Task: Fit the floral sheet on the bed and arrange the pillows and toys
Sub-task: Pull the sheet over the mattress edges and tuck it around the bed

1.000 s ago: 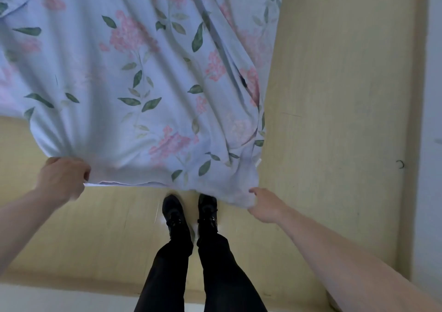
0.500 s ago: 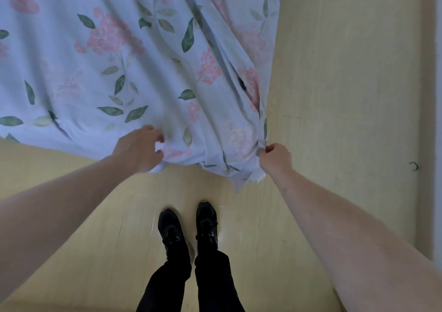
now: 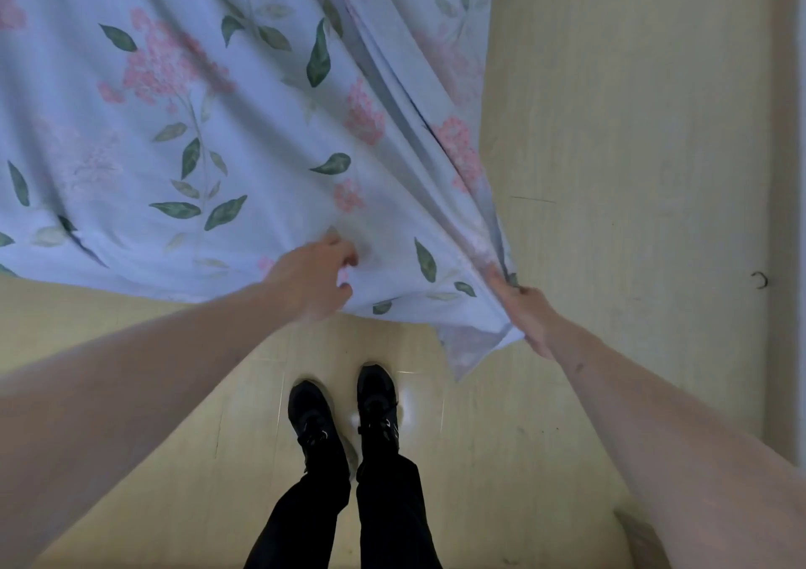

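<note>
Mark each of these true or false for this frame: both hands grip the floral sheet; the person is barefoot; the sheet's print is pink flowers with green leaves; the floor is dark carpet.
1. Both hands grip the sheet. True: the left hand and right hand hold the floral sheet at its lower edge.
2. The person is barefoot. False: they wear black shoes.
3. The print is pink flowers with green leaves. True.
4. The floor is dark carpet. False: the floor is pale, smooth and yellowish.
</note>
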Motion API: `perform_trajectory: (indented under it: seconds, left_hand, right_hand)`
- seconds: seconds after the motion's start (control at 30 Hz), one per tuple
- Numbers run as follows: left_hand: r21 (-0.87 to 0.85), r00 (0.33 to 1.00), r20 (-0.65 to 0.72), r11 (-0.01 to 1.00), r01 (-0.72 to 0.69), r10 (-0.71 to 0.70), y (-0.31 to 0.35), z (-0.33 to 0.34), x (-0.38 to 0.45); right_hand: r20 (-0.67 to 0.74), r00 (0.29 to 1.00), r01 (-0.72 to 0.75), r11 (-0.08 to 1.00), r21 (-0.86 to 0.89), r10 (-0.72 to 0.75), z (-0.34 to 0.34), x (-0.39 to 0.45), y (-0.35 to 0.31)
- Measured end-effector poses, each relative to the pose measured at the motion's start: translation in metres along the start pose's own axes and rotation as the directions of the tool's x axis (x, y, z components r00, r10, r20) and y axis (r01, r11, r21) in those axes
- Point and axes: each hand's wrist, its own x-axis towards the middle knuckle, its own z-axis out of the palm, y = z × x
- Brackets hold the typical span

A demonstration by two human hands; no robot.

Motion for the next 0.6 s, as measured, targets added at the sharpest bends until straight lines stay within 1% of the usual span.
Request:
perform_trajectory:
  seconds: [0.03,0.07,0.1,0.13,0.2,0.23,0.27,0.3,0.33,0.4,0.43,0.47,0.53,0.6]
  left_hand:
    - [-0.025,0.999,0.048,1.000,-0.013,0.014,0.010,0.010,-0.002]
    - [-0.035,0.996,0.082,0.999,-0.028,0.031,0.020,0.021,-0.004]
    - [-0.032,0.994,0.095,0.998,-0.046,0.049,0.028,0.031,-0.006]
    - [-0.030,0.993,0.093,0.998,-0.064,0.066,0.034,0.040,-0.009]
    - [-0.029,0.994,0.060,0.995,-0.094,0.095,0.045,0.051,-0.010]
    - [-0.035,0.994,0.042,0.994,-0.099,0.101,0.048,0.052,-0.009]
    - [-0.041,0.994,0.023,0.994,-0.106,0.107,0.053,0.051,-0.007]
    - [-0.054,0.993,0.001,0.992,-0.117,0.118,0.059,0.048,-0.003]
    - [-0.067,0.989,-0.033,0.987,-0.143,0.141,0.065,0.044,0.001]
    - [-0.060,0.970,-0.112,0.973,-0.223,0.216,0.084,0.032,0.011]
    - [-0.040,0.959,-0.126,0.965,-0.261,0.254,0.094,0.025,0.019]
    - [0.001,0.949,-0.103,0.954,-0.298,0.297,0.108,0.018,0.028]
    - [0.140,0.931,0.028,0.921,-0.363,0.363,0.134,0.004,0.046]
    - [0.318,0.896,0.219,0.840,-0.439,0.386,0.155,-0.002,0.062]
  right_hand:
    - [0.073,0.997,0.022,0.995,-0.095,-0.015,0.004,-0.001,0.011]
    - [0.113,0.994,0.028,0.983,-0.184,-0.007,0.008,0.000,0.022]
    - [0.119,0.993,0.020,0.979,-0.204,0.004,0.012,0.000,0.032]
    - [0.104,0.994,0.001,0.988,-0.153,0.015,0.014,-0.002,0.038]
    - [0.067,0.996,-0.068,0.989,0.129,0.060,0.015,-0.005,0.047]
    - [0.072,0.993,-0.110,0.956,0.272,0.094,0.014,-0.008,0.048]
    - [0.098,0.989,-0.142,0.920,0.366,0.114,0.012,-0.010,0.052]
    - [0.130,0.984,-0.161,0.905,0.394,0.119,0.009,-0.013,0.056]
    - [0.147,0.984,-0.155,0.907,0.392,0.104,0.008,-0.017,0.062]
    - [0.133,0.989,-0.111,0.941,0.319,0.071,0.004,-0.023,0.072]
    - [0.135,0.990,-0.083,0.962,0.260,0.048,0.002,-0.026,0.074]
    - [0.150,0.988,-0.049,0.979,0.198,0.019,0.000,-0.030,0.074]
    - [0.198,0.979,0.030,0.996,0.084,-0.046,-0.002,-0.036,0.069]
    - [0.218,0.971,0.089,0.995,0.034,-0.094,-0.003,-0.038,0.063]
